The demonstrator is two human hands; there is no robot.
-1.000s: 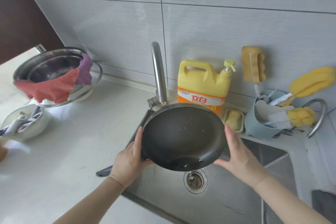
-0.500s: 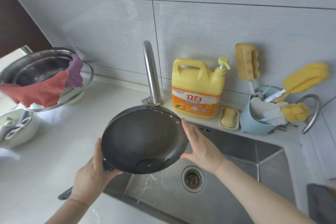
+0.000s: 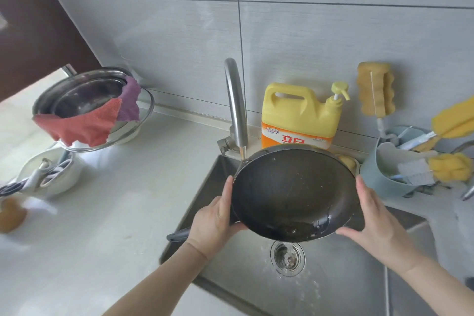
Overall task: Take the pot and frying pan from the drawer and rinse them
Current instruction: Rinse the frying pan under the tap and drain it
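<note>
Both hands, left hand (image 3: 214, 215) and right hand (image 3: 375, 223), held the wet frying pan (image 3: 292, 192) by its rim above the sink drain (image 3: 287, 256); it looked stiff, slippery, and safer by its handle.

Pale grey tiled wall (image 3: 333, 33) fills twelve o'clock. A dark brown cabinet (image 3: 33, 28) stands at ten o'clock. White counter (image 3: 115, 213) spreads from nine to seven o'clock, brightly lit.
</note>
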